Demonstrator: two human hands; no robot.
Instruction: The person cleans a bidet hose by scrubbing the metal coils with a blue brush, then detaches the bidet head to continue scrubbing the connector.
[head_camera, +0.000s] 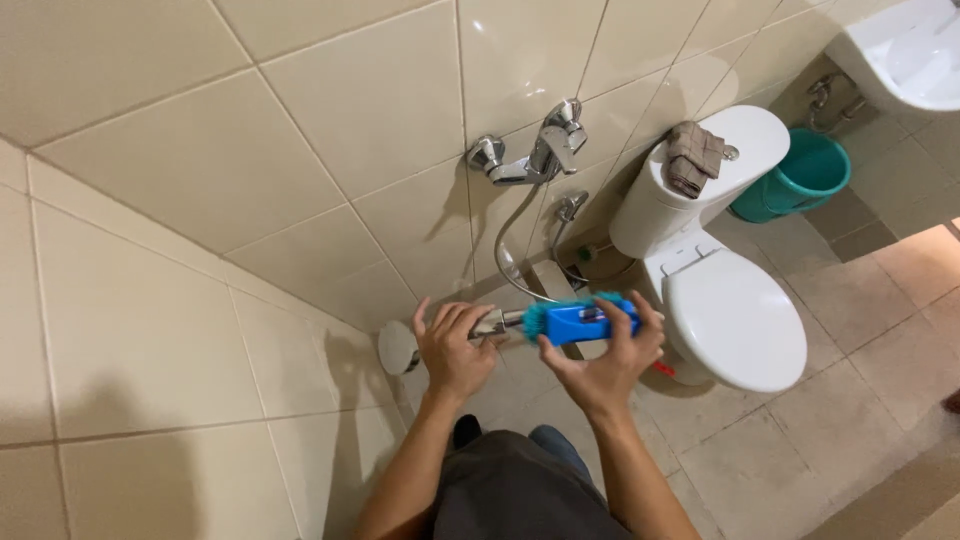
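The left hand (455, 345) was closed around the chrome handle of a shower head (400, 347), whose round white face pointed left toward the tiled wall (180, 300). The right hand (605, 350) gripped a blue brush (580, 322) with teal bristles, pressed against the handle just to the right of the left hand, so the two hands sat close together near the middle of the scene. A metal hose (505, 262) looped up from the handle to the chrome tap (540, 152) fixed on the far wall. To the right stood a white toilet (735, 320) with its lid down, a folded brown cloth (693, 155) lying on its tank, and farther right a teal bucket (805, 175) on the floor below a white sink (915, 55). Judging by the grips, the scrubbing of the handle seemed to be under way. To do it well, the left hand would have needed to hold the shower head steady and turn it a little at a time, while the right hand kept the bristles flat on the metal and worked in short strokes along its length, reaching the joint where the hose met the handle. The hose would have wanted some slack so that it did not pull the handle away from the brush.
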